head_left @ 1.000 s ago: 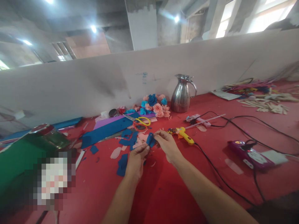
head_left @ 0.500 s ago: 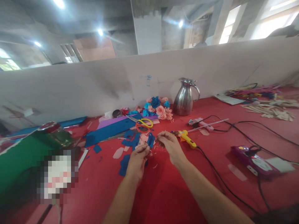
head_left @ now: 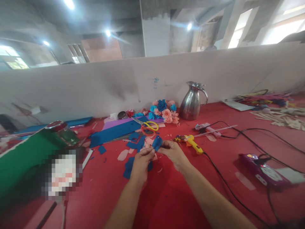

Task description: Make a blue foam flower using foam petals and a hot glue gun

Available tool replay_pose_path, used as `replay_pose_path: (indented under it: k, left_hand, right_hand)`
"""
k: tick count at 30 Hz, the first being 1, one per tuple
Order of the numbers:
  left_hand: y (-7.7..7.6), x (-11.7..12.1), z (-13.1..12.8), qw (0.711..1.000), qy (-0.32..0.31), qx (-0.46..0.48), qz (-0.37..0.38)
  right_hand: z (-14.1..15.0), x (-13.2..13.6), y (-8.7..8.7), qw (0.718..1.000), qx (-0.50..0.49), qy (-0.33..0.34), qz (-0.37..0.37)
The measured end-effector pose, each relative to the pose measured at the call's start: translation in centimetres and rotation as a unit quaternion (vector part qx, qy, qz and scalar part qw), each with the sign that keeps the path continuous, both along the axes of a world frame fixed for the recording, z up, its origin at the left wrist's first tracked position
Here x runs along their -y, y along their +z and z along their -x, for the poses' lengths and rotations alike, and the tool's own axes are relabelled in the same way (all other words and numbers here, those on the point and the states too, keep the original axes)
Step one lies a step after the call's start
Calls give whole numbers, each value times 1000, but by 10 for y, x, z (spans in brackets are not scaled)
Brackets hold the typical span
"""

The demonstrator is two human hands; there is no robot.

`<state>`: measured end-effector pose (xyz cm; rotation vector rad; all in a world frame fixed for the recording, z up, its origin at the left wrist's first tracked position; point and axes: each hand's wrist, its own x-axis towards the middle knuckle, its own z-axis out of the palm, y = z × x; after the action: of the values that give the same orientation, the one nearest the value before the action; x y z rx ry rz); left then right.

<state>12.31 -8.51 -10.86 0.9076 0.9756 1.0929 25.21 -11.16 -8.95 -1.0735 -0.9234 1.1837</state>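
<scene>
Between my two hands is a small curled piece of blue paper, held above the red table. My left hand pinches its lower left edge. The fingers of my right hand close on its right side; the fingertips are partly hidden behind it. Pink paper petals and cut blue paper pieces lie just beyond and left of my hands. A yellow glue gun rests to the right of my right hand. Behind the scraps, scissors with yellow and orange handles lie on blue paper strips.
Pink and blue paper flowers and a steel jug stand by the white partition. At right are a pink glue gun, black cables and a purple power strip. A lidded glass jar stands left.
My right hand came off the blue paper, moved slightly right, and is now back on it. My left hand kept hold throughout. The view has shifted a little to the left.
</scene>
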Motion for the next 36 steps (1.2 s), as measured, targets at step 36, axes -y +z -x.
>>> replay_pose_path:
  k: [36]
  left_hand:
    - [-7,-2,3,997,7,-45,-61]
  right_hand:
    - [1,-2,-13,999,34,-5,-43]
